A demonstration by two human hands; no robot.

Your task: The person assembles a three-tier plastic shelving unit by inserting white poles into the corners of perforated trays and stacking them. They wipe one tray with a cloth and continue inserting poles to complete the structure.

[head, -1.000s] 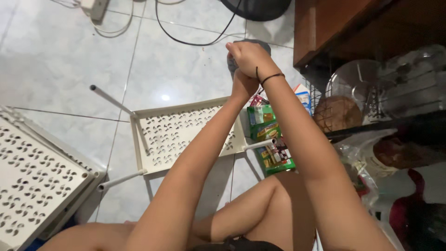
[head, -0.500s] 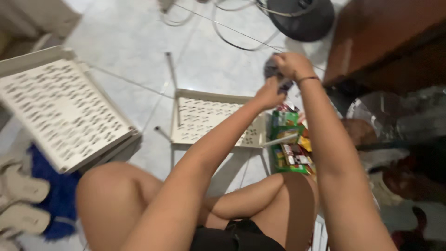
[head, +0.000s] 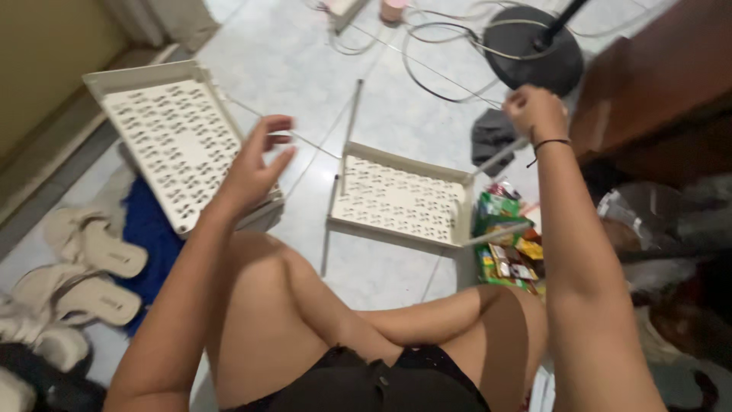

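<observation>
Perforated cream shelf tray [head: 400, 200] lies on the floor between my knees and the fan base [head: 534, 49], thin poles at its corners. My right hand [head: 536, 111] is closed round the far right pole [head: 499, 156]. Left hand [head: 255, 164] hangs open, fingers spread, over a second tray [head: 171, 137] at left. I judge pole-fitting is in hand; next calls for steadying that pole upright in its socket.

Shelf tray [head: 400, 200]: cream plastic, matt, perforated. Second tray [head: 171, 137]: same plastic. Leg tube [head: 499, 156]: smooth, pale, metal or plastic unclear. Floor tiles [head: 297, 69]: glossy. Rag [head: 490, 136]: grey cloth. Cabinet [head: 648, 76]: brown wood. Snack packets [head: 507, 244]: shiny.
</observation>
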